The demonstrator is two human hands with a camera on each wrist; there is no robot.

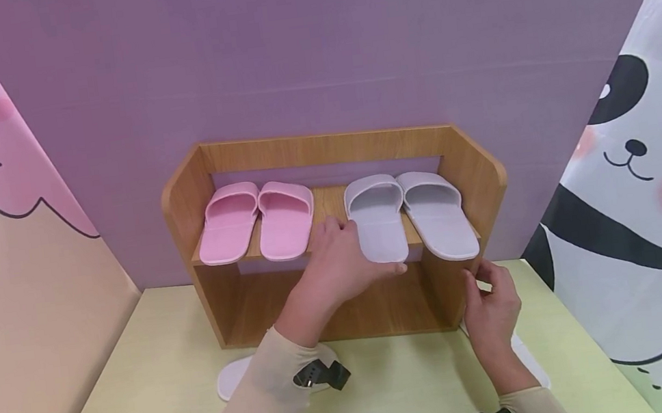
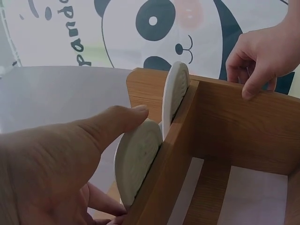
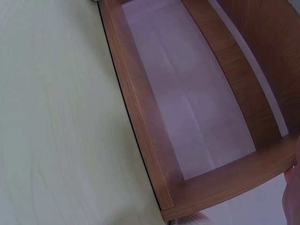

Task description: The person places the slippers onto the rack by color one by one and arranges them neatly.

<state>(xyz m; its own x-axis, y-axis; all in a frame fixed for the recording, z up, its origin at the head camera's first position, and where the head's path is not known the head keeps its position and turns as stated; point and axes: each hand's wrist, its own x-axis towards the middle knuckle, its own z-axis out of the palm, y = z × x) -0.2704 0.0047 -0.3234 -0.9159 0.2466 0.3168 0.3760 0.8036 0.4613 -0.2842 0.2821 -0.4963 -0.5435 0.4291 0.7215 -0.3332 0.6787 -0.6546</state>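
A wooden two-tier shoe rack (image 1: 324, 149) stands against the purple wall. On its upper shelf sit two pink slippers (image 1: 233, 227) at the left and two pale grey slippers at the right. My left hand (image 1: 338, 267) holds the inner grey slipper (image 1: 381, 231), thumb against its toe end and fingers at its left side. Beside it, the outer grey slipper (image 1: 441, 224) slants a little, its toe past the shelf edge. My right hand (image 1: 495, 307) grips the rack's right side panel, thumb inside the panel in the left wrist view; the right wrist view barely shows this hand.
A white slipper (image 1: 231, 378) lies on the pale tabletop (image 1: 126, 404), partly hidden by my left forearm. Another white item (image 1: 530, 361), mostly covered by my right arm, lies right of the rack. A panda-print panel (image 1: 630, 218) borders the right side.
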